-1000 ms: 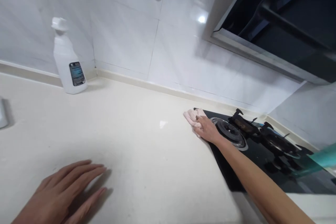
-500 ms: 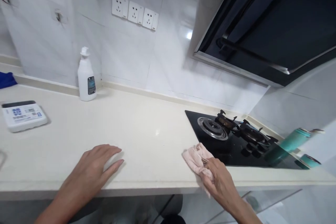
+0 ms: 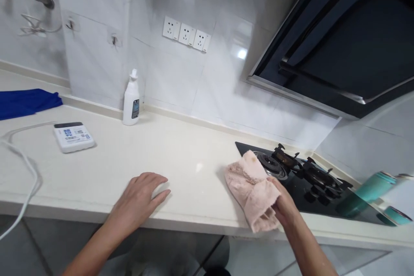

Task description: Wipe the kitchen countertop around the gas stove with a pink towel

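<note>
My right hand [image 3: 285,209] is shut on a pink cloth [image 3: 252,189], which is crumpled, stained brownish and lifted just above the counter's front edge. The cloth hangs beside a black glass gas hob [image 3: 250,150] and partly hides its near burner [image 3: 270,164]. My left hand [image 3: 139,200] rests on the cream countertop [image 3: 97,172] near the front edge, holding nothing, with its fingers slightly apart.
A white spray bottle [image 3: 131,99] stands against the tiled wall below wall sockets [image 3: 186,33]. A white box [image 3: 73,136], a white cable [image 3: 22,168] and a blue cloth [image 3: 26,103] lie to the left. A range hood [image 3: 336,39] overhangs the hob, and a teal bottle [image 3: 371,194] lies at the right.
The pink cloth has moved from the back of the counter to the front and is now lifted and hanging from my right hand. My view has risen, showing more wall and counter.
</note>
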A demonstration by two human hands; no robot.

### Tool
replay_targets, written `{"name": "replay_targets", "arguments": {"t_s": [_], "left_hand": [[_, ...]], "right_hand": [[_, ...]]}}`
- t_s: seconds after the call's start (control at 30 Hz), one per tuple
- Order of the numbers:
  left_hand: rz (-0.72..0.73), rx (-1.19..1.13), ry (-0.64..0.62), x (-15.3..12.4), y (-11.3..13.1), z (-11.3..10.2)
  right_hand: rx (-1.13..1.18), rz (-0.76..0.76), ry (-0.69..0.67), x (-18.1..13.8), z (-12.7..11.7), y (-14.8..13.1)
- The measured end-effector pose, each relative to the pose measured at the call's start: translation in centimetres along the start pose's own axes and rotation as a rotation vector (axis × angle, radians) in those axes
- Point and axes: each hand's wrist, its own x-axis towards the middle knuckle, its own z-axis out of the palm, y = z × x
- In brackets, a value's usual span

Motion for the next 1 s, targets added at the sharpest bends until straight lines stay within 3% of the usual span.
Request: {"name": "replay_targets", "arguments": {"t_s": [0.13, 0.23, 0.3, 0.43, 0.53, 0.7, 0.83, 1.0], "left_hand": [[0.013, 0.0, 0.007, 0.0, -0.2, 0.2], [0.031, 0.011, 0.032, 0.0, -0.4, 0.5], [0.035, 0.023, 0.039, 0.0, -0.5, 0.7], [0.047, 0.04, 0.041, -0.1, -0.5, 0.7], [0.072, 0.06, 0.067, -0.3, -0.7, 0.9], [0.172, 0.099, 0.177, -0.6, -1.3, 1.6], [0.246, 0.108, 0.259, -0.6, -1.4, 1.8], [0.258, 0.158, 0.264, -0.8, -1.8, 2.0]], "right_hand": [[-0.145, 0.022, 0.255, 0.6, -5.2, 2.2], [-0.343, -0.104, 0.185, -0.4, -6.6, 2.0], [-0.482, -0.272, 0.011, -1.4, -5.4, 1.5], [-0.763, -0.5, -0.3, -3.1, -0.1, 1.4], [-0.899, -0.555, -0.325, -4.1, 2.6, 1.8], [-0.911, -0.588, -0.392, -3.8, 2.7, 1.1], [-0.966, -0.591, -0.351, -0.2, 3.9, 2.6], [-1.099, -0.483, -0.4, 9.4, 8.2, 6.1]]}}
